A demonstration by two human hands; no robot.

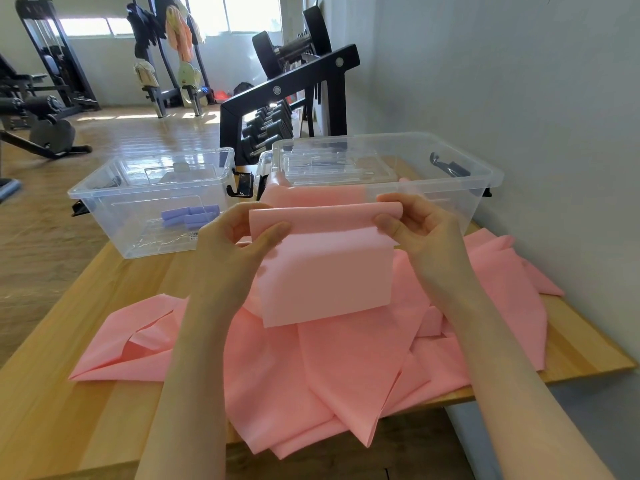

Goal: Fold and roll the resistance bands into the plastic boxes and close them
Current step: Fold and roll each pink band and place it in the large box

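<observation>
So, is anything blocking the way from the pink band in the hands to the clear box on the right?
Partly. The folded pink resistance band is held just in front of the clear plastic box on the right, whose top is open. But clear lids lie inside it, so they take up room there.

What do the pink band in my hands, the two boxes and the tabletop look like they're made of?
Pink band: looks like thin matte latex or rubber sheet; it drapes and folds softly without shine, though the exact material is open.
Boxes, left and right: clear hard plastic, glossy; you see straight through the walls.
Tabletop: light wood with visible grain, smooth satin finish; possibly laminate.
</observation>
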